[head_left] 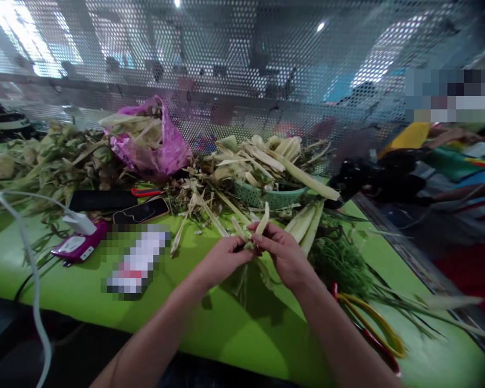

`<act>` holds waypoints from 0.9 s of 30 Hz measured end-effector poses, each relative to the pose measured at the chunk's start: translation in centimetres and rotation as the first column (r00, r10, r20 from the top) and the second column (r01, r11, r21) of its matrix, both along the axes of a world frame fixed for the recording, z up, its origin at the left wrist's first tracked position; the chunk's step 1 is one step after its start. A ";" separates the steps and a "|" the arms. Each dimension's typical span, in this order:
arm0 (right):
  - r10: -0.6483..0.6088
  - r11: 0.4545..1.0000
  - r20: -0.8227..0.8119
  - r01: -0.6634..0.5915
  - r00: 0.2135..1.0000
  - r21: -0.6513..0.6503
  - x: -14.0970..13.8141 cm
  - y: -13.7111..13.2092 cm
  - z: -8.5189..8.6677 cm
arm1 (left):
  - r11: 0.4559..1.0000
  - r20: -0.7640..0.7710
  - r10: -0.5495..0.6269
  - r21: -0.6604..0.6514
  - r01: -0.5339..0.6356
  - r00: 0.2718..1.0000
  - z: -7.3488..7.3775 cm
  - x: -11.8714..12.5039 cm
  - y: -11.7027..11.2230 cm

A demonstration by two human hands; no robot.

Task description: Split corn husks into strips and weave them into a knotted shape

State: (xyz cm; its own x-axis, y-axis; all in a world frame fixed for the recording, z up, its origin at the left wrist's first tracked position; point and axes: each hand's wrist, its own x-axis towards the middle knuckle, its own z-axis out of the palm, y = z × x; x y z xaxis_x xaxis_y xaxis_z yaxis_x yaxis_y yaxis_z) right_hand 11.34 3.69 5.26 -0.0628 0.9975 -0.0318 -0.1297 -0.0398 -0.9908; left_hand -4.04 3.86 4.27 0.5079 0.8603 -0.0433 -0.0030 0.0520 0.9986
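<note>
Both my hands meet over the green table (210, 323), gripping a small husked corn stalk (262, 222). My left hand (222, 260) is closed round its lower end. My right hand (283, 252) pinches the pale leaves near the top, fingers pressed together. Green husk leaves (262, 272) hang down below my hands. Right behind lies a pile of pale husks (267, 161) heaped on a green plastic basket (275, 197).
A pink plastic bag (153, 145) of husks sits at the back left. Two phones (139, 211), a pink device (78, 245) with a white cable (28, 253) lie on the left. Green herbs (343, 264) and scissors (372, 323) lie at right. A perforated metal screen (242, 64) stands behind.
</note>
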 end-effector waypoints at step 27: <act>0.033 0.999 -0.063 -0.033 0.998 -0.009 0.4 0.1 0.5 | 0.966 0.128 0.182 -0.210 -0.152 0.975 0.1 -0.3 -0.2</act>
State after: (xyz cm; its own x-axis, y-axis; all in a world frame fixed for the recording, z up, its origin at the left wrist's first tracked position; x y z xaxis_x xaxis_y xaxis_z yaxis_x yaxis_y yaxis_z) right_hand 11.78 3.74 5.77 -0.0979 0.9945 -0.0363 -0.1897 -0.0545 -0.9803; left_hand -4.39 3.62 4.38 0.3710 0.9150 -0.1583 -0.1720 0.2352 0.9566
